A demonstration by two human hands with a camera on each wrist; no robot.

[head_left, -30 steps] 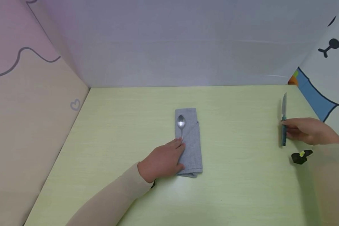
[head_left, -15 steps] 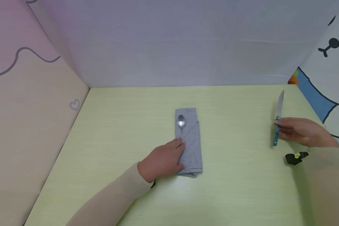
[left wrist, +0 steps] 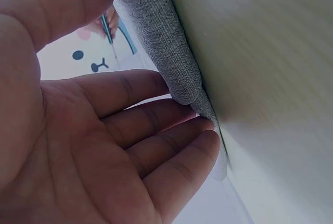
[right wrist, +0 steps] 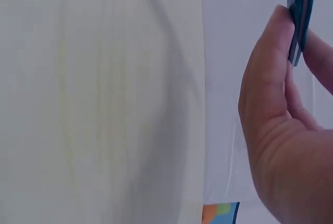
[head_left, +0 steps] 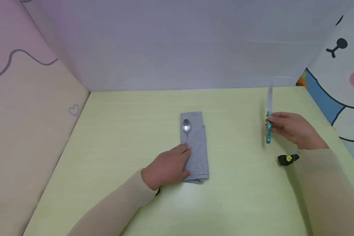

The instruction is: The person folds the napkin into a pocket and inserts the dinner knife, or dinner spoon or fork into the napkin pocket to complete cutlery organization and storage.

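Observation:
A folded grey cloth (head_left: 198, 147) lies lengthwise on the table, with a metal spoon (head_left: 186, 126) on top, bowl pointing away. My left hand (head_left: 166, 167) rests at the cloth's left side, its fingertips over the spoon's handle, whose lower end is hidden. In the left wrist view, nearly straight fingers (left wrist: 140, 125) and the thumb touch the cloth's edge (left wrist: 166, 41). Over the right part of the table, my right hand (head_left: 293, 127) pinches a knife by its teal patterned handle (head_left: 268, 131), blade (head_left: 269, 98) pointing away. The right wrist view shows the handle (right wrist: 301, 10) between thumb and fingers.
The pale yellow-green table (head_left: 129, 131) has a lilac-grey wall (head_left: 177, 46) behind it and printed panels at both sides. A black wrist device with a yellow mark (head_left: 288, 159) sticks out beside the right sleeve (head_left: 324, 183).
My right hand has carried the knife leftward and slightly away, toward the cloth's side of the table. The left hand, cloth and spoon keep their places while the head view shifts slightly.

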